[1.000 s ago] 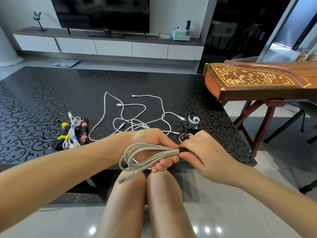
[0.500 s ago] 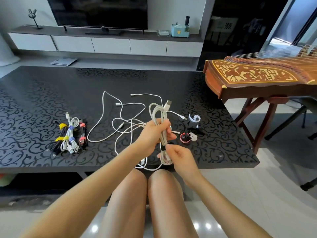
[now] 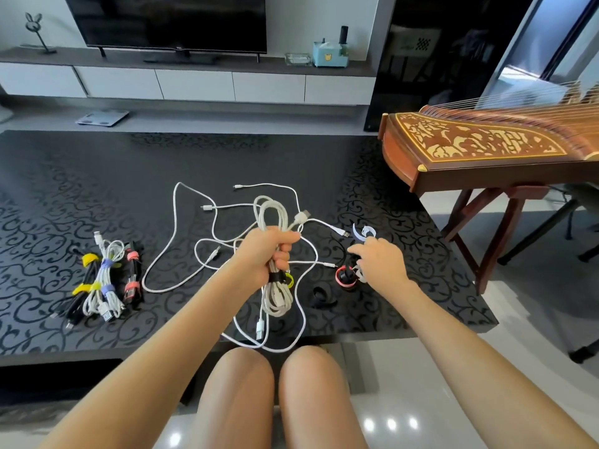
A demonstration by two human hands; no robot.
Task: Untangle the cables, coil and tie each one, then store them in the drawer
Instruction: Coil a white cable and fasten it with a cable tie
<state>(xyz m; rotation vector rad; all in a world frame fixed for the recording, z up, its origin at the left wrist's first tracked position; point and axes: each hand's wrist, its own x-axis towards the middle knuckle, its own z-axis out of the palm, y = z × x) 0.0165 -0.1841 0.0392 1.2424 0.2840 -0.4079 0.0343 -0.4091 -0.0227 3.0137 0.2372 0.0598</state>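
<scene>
1. black scroll-patterned glossy table (image 3: 97,189): I logged it as filling most of the view and carrying every cable listed below.
2. brown wooden zither with gold inlay (image 3: 486,150): it stood on a stand at the table's right end, apart from the cables.
3. dark flat television (image 3: 168,21), above a low white cabinet with drawer fronts (image 3: 194,85), both beyond the table.
4. left hand (image 3: 269,251): its fingers were wrapped tight round the off-white coiled cable (image 3: 272,215), which was held upright over the table's near middle. Loops showed above and below the fist. A black strap (image 3: 277,277) circled the coil just under the fist.
5. right hand (image 3: 379,260): it was over the table to the right of the coil, fingers loosely spread and bent downward, clasping nothing that I could see.
6. loose white cables (image 3: 175,241): these lay tangled on the table behind and beneath the coil, one loop reaching the near edge.
7. Three tied bundles lay side by side at the table's left: a black cable with yellow ties (image 3: 87,273), a white cable with lavender ties (image 3: 105,277), and a black cable with pink ties (image 3: 133,273).
8. Spare ties lay near the right hand: a red ring-shaped tie (image 3: 344,276) just below the thumb, a pale blue curled tie (image 3: 363,231) beyond the fingertips, and a flat black tie (image 3: 321,296) nearer the edge.
</scene>
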